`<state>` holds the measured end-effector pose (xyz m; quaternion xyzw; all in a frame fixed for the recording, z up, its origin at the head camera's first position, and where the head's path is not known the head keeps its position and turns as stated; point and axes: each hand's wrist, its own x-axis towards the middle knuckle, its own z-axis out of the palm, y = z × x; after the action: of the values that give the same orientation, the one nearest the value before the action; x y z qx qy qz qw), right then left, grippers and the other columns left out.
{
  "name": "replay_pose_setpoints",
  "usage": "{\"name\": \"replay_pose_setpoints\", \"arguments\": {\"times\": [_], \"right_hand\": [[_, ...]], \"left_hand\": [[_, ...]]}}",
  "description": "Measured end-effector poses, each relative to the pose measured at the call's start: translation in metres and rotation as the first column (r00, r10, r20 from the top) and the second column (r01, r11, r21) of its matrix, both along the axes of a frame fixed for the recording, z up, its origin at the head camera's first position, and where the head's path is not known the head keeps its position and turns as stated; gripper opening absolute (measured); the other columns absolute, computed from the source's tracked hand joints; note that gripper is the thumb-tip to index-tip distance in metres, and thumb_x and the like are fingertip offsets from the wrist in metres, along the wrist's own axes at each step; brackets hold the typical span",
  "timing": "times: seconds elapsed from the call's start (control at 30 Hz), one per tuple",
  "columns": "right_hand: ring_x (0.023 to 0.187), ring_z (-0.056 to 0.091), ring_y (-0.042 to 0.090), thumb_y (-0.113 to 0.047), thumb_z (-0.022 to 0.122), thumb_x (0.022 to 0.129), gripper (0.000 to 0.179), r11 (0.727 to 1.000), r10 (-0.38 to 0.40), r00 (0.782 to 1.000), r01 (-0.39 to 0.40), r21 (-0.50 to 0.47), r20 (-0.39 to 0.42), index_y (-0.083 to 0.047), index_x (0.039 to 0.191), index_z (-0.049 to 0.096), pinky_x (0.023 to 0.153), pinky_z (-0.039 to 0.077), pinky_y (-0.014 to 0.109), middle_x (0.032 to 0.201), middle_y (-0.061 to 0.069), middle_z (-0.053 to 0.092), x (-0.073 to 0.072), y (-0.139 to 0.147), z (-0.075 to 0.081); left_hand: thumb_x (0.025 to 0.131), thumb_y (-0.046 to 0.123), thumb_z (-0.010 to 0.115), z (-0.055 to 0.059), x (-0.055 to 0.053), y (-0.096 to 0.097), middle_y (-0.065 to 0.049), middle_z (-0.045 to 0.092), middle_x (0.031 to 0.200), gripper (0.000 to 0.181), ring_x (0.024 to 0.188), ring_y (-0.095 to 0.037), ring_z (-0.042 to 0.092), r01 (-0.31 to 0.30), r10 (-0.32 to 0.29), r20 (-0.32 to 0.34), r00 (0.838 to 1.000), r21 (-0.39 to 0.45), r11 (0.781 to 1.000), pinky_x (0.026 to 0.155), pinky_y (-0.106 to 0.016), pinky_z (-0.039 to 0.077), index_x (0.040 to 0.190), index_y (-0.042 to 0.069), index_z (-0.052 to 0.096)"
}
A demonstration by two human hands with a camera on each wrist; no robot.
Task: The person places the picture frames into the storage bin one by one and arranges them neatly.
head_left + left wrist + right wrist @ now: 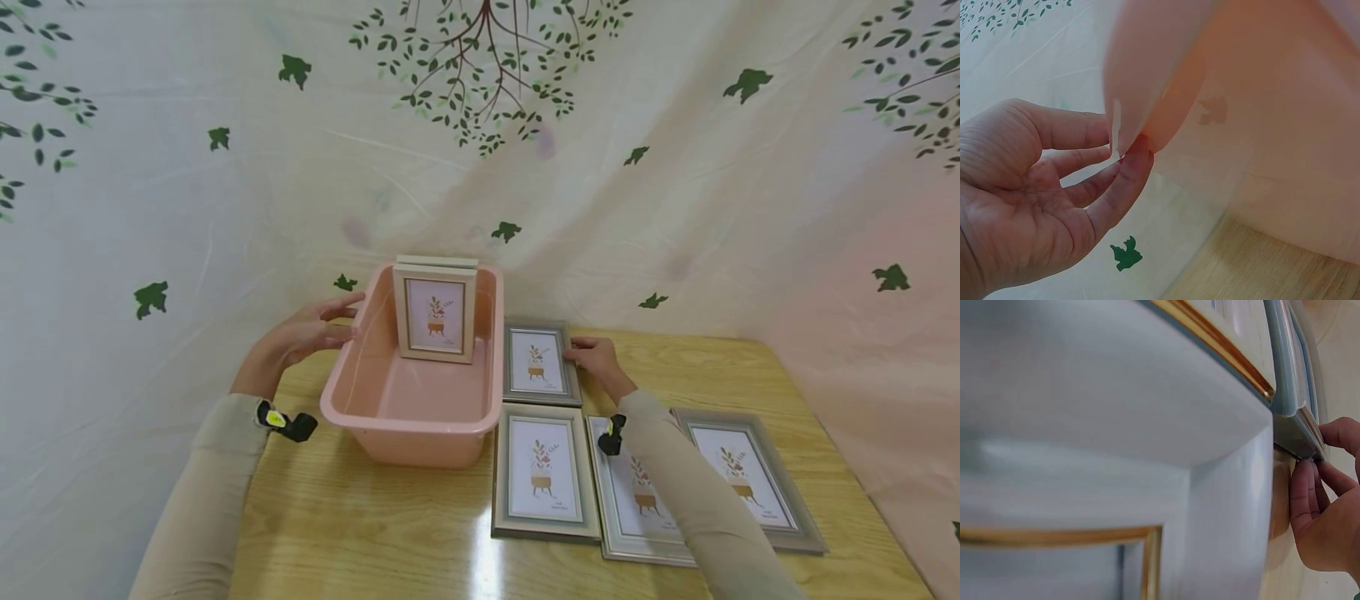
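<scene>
My left hand [311,329] was at the left side of the pink tub [412,427], fingers and thumb pinching the lip of its rim, with gaps of light showing between the fingers. My right hand [597,362] pinched the right edge of the grey frame [542,362], which lay picture-side up just beside the tub's right wall; I could not tell whether that edge was raised off the table [337,525].

Inside the tub, the front frame [436,312] stood upright at the far end, its flower-pot picture facing me, and only the top of the rear frame [437,261] showed behind it. Below the grey one, the near frame [543,471] lay flat on the table. To its right lay the middle frame [622,479], partly covered by my right sleeve [690,492], and beyond that the end frame [742,471], set at a slant. All of these showed the same kind of flower-pot print.

A black camera [285,421] sat on my left wrist, and another like it on my right. From the right wrist, a pale frame with a gold inner line filled much of the view. Behind the table hung a pale cloth [300,192] printed with leafy branches and green birds.
</scene>
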<state>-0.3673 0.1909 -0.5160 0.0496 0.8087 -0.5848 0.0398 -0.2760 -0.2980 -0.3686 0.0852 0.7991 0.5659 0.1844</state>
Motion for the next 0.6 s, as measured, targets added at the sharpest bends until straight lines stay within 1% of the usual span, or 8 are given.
{"name": "replay_pose_setpoints", "arguments": {"times": [0.13,0.27,0.43,0.6], "right_hand": [[0.082,0.060,0.010,-0.003,0.073,0.087,0.043,1.000,-0.007,1.000,0.007,0.004,0.016,0.013,0.125,0.064,0.074,0.055,0.030,0.123,0.027,0.065,0.0016,0.0001,0.0018],[0.082,0.060,0.011,-0.003,0.074,0.087,0.043,1.000,-0.031,0.999,0.031,0.004,0.029,0.012,0.125,0.065,0.074,0.055,0.029,0.126,0.028,0.064,0.0013,0.0006,0.0008],[0.079,0.060,0.009,-0.001,0.075,0.085,0.042,0.998,-0.054,0.998,0.055,-0.019,0.016,0.012,0.124,0.065,0.068,0.054,0.023,0.125,0.028,0.064,-0.0014,-0.0002,0.0003],[0.079,0.061,0.009,-0.001,0.075,0.084,0.043,0.998,-0.064,0.998,0.064,-0.011,0.019,0.012,0.124,0.065,0.065,0.053,0.019,0.125,0.028,0.064,-0.0025,-0.0008,0.0029]], "left_hand": [[0.099,0.007,0.063,0.0002,0.0005,0.0002,-0.025,0.025,0.160,0.080,0.137,-0.041,0.039,0.003,-0.003,0.000,1.000,0.008,1.000,0.107,-0.047,0.042,0.163,0.011,0.015],[0.099,0.006,0.063,0.0001,0.0007,0.0007,-0.025,0.024,0.160,0.080,0.137,-0.041,0.039,0.000,0.000,0.002,1.000,0.011,1.000,0.107,-0.045,0.043,0.163,0.011,0.015],[0.099,0.009,0.063,0.0007,0.0007,0.0014,-0.025,0.024,0.161,0.080,0.138,-0.042,0.039,-0.001,0.001,-0.002,1.000,-0.002,1.000,0.108,-0.050,0.040,0.163,0.012,0.015],[0.099,0.009,0.063,0.0010,0.0006,0.0015,-0.025,0.023,0.161,0.081,0.139,-0.042,0.038,-0.002,0.002,0.001,1.000,-0.004,1.000,0.109,-0.052,0.038,0.163,0.012,0.015]]}}
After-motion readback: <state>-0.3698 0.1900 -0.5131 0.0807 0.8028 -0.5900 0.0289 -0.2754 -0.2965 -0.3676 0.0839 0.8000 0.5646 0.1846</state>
